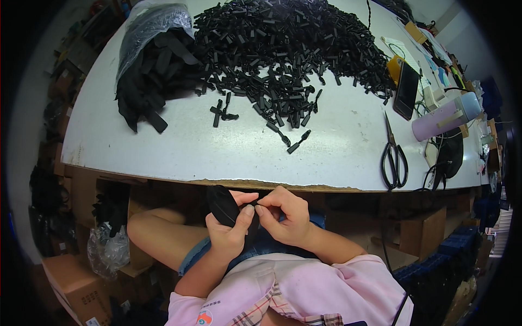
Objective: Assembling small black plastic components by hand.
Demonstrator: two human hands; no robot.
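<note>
My left hand (231, 231) is closed around a black fabric strip (221, 204), just in front of the table's near edge and above my lap. The strip's rounded upper part stands up from between the fingers, and a thin line runs along it. Against the left thumb, my right hand (285, 217) is closed in a pinch. A tiny dark bit shows between the two hands' fingertips, too small to name. On the table beyond lie two black zipper pulls (294, 148), apart from a large heap of similar pulls (288, 38).
A clear plastic bag (154, 16) spills black fabric strips (147, 81) at the table's left. To the right lie black-handled scissors (393, 163), a phone (406, 89), a yellow tape roll (395, 66) and a lilac bottle (443, 118). The white table (179, 152) has a chipped near edge.
</note>
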